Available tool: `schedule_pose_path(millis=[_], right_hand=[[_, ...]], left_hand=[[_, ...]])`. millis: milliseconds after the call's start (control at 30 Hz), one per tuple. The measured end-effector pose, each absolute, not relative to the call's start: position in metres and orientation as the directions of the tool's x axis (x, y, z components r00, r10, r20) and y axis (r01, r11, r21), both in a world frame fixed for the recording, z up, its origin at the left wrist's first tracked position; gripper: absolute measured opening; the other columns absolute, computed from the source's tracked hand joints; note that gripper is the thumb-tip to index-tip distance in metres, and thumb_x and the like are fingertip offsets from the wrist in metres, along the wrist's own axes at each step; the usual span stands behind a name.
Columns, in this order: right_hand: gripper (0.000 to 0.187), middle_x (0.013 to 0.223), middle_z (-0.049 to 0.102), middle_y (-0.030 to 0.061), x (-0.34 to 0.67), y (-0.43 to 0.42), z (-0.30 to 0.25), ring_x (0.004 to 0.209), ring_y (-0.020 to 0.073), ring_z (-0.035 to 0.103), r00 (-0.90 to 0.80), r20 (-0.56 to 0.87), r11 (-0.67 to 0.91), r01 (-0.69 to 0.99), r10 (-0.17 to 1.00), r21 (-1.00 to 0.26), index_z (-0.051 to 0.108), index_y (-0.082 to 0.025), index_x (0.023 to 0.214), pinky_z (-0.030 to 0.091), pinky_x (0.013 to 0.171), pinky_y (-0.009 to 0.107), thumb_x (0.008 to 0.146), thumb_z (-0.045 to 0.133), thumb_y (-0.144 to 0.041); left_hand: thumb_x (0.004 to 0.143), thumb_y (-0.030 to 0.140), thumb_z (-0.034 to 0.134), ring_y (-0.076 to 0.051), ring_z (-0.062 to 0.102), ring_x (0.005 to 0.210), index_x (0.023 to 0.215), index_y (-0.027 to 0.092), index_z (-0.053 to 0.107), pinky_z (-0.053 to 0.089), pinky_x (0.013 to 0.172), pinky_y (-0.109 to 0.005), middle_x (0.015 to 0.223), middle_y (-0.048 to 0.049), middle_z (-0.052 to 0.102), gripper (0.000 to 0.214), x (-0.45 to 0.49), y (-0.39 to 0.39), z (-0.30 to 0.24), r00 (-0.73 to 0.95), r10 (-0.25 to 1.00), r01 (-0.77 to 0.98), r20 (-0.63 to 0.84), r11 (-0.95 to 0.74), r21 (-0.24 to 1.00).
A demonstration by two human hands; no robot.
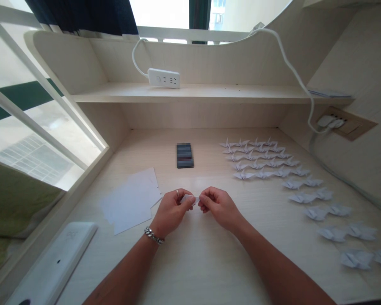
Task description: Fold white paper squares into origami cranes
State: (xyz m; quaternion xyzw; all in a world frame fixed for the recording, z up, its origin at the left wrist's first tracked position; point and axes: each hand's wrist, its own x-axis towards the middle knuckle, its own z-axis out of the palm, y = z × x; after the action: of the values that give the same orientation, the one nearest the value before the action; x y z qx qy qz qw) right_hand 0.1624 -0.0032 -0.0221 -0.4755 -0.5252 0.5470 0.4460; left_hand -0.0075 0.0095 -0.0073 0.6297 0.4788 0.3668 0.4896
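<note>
A small folded piece of white paper [187, 198] is held between my two hands over the middle of the desk. My left hand [173, 212], with a ring and a chain bracelet, pinches it between thumb and fingers. On the other side my right hand [220, 207] is closed on the paper's right tip, thumb against the forefinger. Most of the paper is covered by my fingers, so its exact shape is hard to tell. Loose white paper sheets [131, 203] lie spread beside my left hand. Folded paper cranes [260, 163] stand in several rows to the right.
A dark phone-like object [184, 155], its face blurred, lies behind my hands. On the shelf [203, 91] rests a white power strip [164, 78]. A white cable [285, 55] hangs down to the wall socket [346, 123]. At the front left is a long white object [57, 258].
</note>
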Motion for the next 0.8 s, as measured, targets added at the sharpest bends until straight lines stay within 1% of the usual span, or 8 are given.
schedule_pose_path(millis=[100, 167, 233, 300, 400, 533, 667, 800], right_hand=[[0.029, 0.065, 0.063, 0.0017, 0.1625, -0.0021, -0.0227, 0.058, 0.0118, 0.057, -0.142, -0.052, -0.059, -0.041, 0.988, -0.997, 0.059, -0.016, 0.072, 0.049, 0.058, 0.026, 0.078, 0.064, -0.044], [0.033, 0.066, 0.064, 0.0021, 0.1632, -0.0011, -0.0224, 0.058, 0.0119, 0.058, -0.155, -0.1, -0.119, -0.116, 0.983, -0.986, 0.06, -0.016, 0.073, 0.05, 0.057, 0.026, 0.075, 0.066, -0.048], [0.036, 0.069, 0.065, 0.0027, 0.1639, -0.0008, -0.0217, 0.059, 0.0122, 0.059, -0.169, -0.137, -0.161, -0.14, 0.976, -0.977, 0.061, -0.016, 0.076, 0.05, 0.058, 0.027, 0.074, 0.066, -0.051], [0.035, 0.071, 0.065, 0.0029, 0.1637, -0.0018, -0.0214, 0.062, 0.0125, 0.06, -0.194, -0.111, -0.13, -0.089, 0.975, -0.987, 0.061, -0.016, 0.078, 0.051, 0.06, 0.027, 0.075, 0.065, -0.05], [0.029, 0.07, 0.065, 0.0029, 0.1618, -0.0047, -0.0214, 0.063, 0.0129, 0.059, -0.224, -0.032, -0.028, 0.021, 0.974, -0.999, 0.061, -0.016, 0.075, 0.05, 0.062, 0.027, 0.08, 0.064, -0.044], [0.024, 0.068, 0.065, 0.0022, 0.1602, -0.0068, -0.0197, 0.062, 0.0126, 0.058, -0.226, 0.023, 0.027, 0.016, 0.974, -1.0, 0.061, -0.016, 0.074, 0.048, 0.061, 0.026, 0.081, 0.063, -0.039], [0.023, 0.067, 0.065, 0.0024, 0.161, -0.0067, -0.0177, 0.06, 0.0127, 0.057, -0.187, 0.042, 0.054, 0.058, 0.981, -0.997, 0.063, -0.016, 0.072, 0.047, 0.059, 0.026, 0.081, 0.063, -0.037], [0.023, 0.071, 0.067, 0.0038, 0.1612, -0.0064, -0.0185, 0.063, 0.0135, 0.059, -0.192, 0.018, 0.027, 0.045, 0.981, -0.999, 0.065, -0.015, 0.076, 0.049, 0.061, 0.027, 0.082, 0.062, -0.037]], left_hand=[[0.077, 0.037, 0.064, -0.016, 0.059, 0.061, 0.077, 0.014, 0.066, 0.045, 0.059, -0.026, 0.063, -0.0031, 0.065, 0.023, -0.0065, 0.0093, -0.0062, 0.278, 0.96, 0.213, -0.026, -0.036, 0.976], [0.077, 0.037, 0.064, -0.016, 0.059, 0.061, 0.077, 0.014, 0.066, 0.045, 0.059, -0.025, 0.062, -0.0028, 0.065, 0.023, -0.0064, 0.009, -0.0056, 0.265, 0.964, 0.213, -0.027, -0.031, 0.977], [0.077, 0.037, 0.064, -0.016, 0.059, 0.061, 0.077, 0.015, 0.066, 0.045, 0.059, -0.025, 0.062, -0.0026, 0.065, 0.022, -0.0069, 0.0086, -0.0057, 0.249, 0.968, 0.235, -0.019, -0.042, 0.971], [0.077, 0.036, 0.064, -0.015, 0.059, 0.061, 0.075, 0.015, 0.067, 0.045, 0.059, -0.025, 0.063, -0.0028, 0.066, 0.021, -0.0074, 0.008, -0.0059, 0.248, 0.969, 0.265, -0.005, -0.063, 0.962], [0.077, 0.036, 0.064, -0.015, 0.059, 0.061, 0.074, 0.015, 0.067, 0.045, 0.059, -0.025, 0.065, -0.0032, 0.067, 0.022, -0.0073, 0.007, -0.0051, 0.267, 0.964, 0.261, 0.003, -0.075, 0.962], [0.076, 0.036, 0.067, -0.014, 0.057, 0.06, 0.073, 0.013, 0.066, 0.044, 0.058, -0.025, 0.062, -0.003, 0.064, 0.023, -0.0053, 0.0063, -0.0035, 0.288, 0.957, 0.156, -0.022, -0.024, 0.987], [0.075, 0.036, 0.068, -0.014, 0.058, 0.06, 0.073, 0.013, 0.066, 0.046, 0.059, -0.025, 0.063, -0.0028, 0.064, 0.024, -0.0034, 0.0065, -0.0041, 0.236, 0.969, 0.089, -0.066, 0.046, 0.995], [0.076, 0.036, 0.067, -0.013, 0.058, 0.061, 0.073, 0.013, 0.065, 0.046, 0.06, -0.024, 0.064, -0.0021, 0.063, 0.024, -0.0034, 0.0073, -0.0044, 0.207, 0.978, 0.081, -0.023, 0.006, 0.997]])
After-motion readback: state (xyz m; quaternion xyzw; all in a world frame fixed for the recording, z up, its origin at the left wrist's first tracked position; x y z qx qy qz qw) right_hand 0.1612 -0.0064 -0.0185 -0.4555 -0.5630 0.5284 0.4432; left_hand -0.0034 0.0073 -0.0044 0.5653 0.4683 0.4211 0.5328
